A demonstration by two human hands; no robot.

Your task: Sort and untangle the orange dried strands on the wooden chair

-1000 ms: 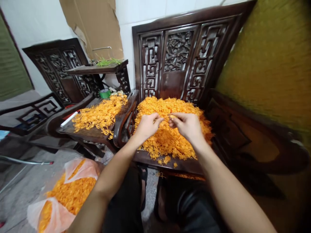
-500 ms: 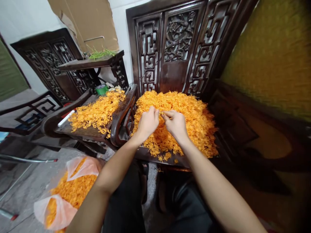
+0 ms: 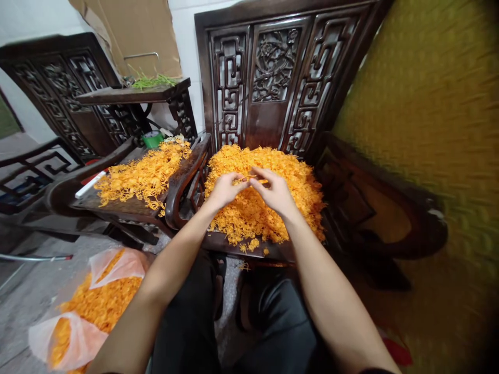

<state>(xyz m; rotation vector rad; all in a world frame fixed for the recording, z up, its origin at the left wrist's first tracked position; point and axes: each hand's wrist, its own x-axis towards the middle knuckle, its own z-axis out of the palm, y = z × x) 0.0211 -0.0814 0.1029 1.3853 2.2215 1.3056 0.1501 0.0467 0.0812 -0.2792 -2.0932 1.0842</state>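
Carved chair back [image 3: 273, 88] blocks the far side, curved armrest [image 3: 183, 182] bars the left, orange heap [image 3: 273, 208] fills the seat; approach open from above.

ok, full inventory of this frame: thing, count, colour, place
orange pieces pile: 1, orange, seat of the near carved chair
second orange pile: 1, orange, seat of the chair to the left
carved chair: 1, dark brown, centre
left chair: 1, dark brown, upper left
plastic bag: 1, clear, holding orange pieces, floor lower left
green stems: 1 bunch, green, small table behind
cardboard: 1, brown, against wall
small orange piece: 1, between both hands
left hand: pinching the piece
right hand: pinching the piece
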